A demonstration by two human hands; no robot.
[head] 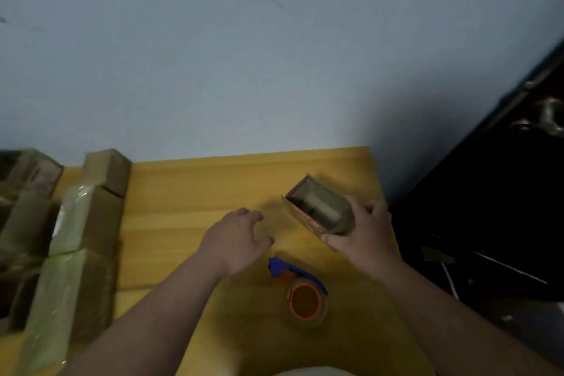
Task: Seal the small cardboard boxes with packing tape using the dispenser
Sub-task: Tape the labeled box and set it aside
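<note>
Head view: right hand [367,232] fingers grip 1 unsealed box [320,207]; left hand [236,238] fingers relaxed, empty. Dispenser [300,290] idle on desk [183,192]; wrapped boxes [82,238] stacked left.

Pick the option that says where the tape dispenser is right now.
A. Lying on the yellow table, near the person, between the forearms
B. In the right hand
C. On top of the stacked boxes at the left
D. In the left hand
A. The tape dispenser lies on the yellow table, untouched; the right hand holds the small box, and the left hand holds nothing.
</note>
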